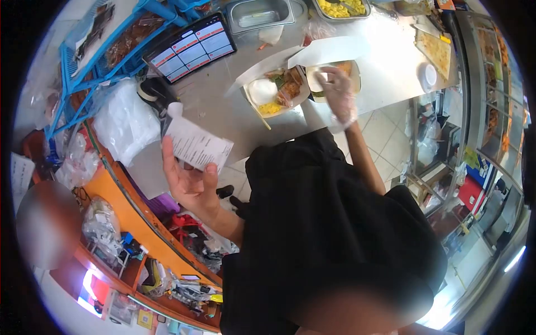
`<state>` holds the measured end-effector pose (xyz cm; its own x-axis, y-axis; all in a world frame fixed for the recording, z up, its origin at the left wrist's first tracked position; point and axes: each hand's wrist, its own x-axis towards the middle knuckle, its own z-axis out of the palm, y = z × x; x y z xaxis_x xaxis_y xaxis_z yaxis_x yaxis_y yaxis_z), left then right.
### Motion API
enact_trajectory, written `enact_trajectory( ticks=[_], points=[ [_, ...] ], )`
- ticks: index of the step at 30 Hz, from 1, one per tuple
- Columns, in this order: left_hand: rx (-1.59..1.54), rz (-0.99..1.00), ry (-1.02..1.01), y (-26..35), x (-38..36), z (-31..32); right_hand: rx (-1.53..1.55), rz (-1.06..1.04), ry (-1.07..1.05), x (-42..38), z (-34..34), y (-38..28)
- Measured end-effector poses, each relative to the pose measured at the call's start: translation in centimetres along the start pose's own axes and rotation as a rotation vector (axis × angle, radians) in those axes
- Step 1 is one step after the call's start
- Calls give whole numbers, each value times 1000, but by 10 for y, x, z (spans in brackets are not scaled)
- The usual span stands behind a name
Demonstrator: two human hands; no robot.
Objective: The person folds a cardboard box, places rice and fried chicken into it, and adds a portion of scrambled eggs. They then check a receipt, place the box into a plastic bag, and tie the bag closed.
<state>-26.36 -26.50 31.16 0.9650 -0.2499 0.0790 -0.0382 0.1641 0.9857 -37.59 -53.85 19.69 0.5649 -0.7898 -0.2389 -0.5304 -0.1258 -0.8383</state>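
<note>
My left hand (192, 187), bare, holds a printed receipt (198, 144) between thumb and fingers, at the counter's near left edge. In a clear plastic glove, my right hand (338, 94) hovers over an opened takeaway box (356, 84), its fingers bent and apart. I see nothing plainly held in them. The hand hides part of that box's food. Beside it stands another opened takeaway box (249, 99) with a white mound of rice (262, 91), browned meat (291, 88), yellow scrambled egg (270, 108) and some greens.
A tablet (192, 49) showing order tickets leans by blue racks (70, 67). White plastic bags (125, 120) lie at the left. Metal trays (261, 15) line the back; one holds yellow food (340, 8). A person (49, 223) is beyond the orange counter (125, 206).
</note>
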Motion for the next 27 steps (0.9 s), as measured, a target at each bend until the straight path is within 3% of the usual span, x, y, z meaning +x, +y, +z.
enact_trajectory(
  ticks=[2,4,6,8,10,12,14,16,18,20,21,23,24,26,27],
  points=[
    [-3,-9,-67,-2,1,15,92,-174,161,-9,-34,-22],
    [43,-74,-179,-12,0,32,338,-91,428,-25,-57,-62],
    [20,-127,-259,-19,-3,58,261,-138,521,-20,-66,-51],
    [236,-36,-442,-27,-9,87,-32,-286,633,2,-47,-1],
    [427,56,-637,-26,-15,125,-585,-389,463,23,-33,32],
    [579,16,-760,-46,-28,161,-359,-259,530,29,-24,49],
    [637,94,-788,-78,-40,191,-373,-330,627,27,-25,49],
    [671,190,-833,-105,-44,215,134,0,505,33,-29,52],
    [456,162,-774,-124,-45,235,138,60,455,27,-47,33],
    [371,224,-635,-142,-37,259,523,187,258,23,-63,32],
    [336,183,-593,-151,-29,270,532,184,273,19,-66,45],
    [230,79,-535,-165,-20,295,98,-158,153,10,-68,81],
    [229,91,-543,-175,-22,308,105,-164,165,7,-80,84],
    [68,-158,-593,-193,-34,332,-253,-486,326,-10,-105,88],
    [72,-187,-582,-190,-40,347,-245,-477,325,-20,-121,82]
  ],
)
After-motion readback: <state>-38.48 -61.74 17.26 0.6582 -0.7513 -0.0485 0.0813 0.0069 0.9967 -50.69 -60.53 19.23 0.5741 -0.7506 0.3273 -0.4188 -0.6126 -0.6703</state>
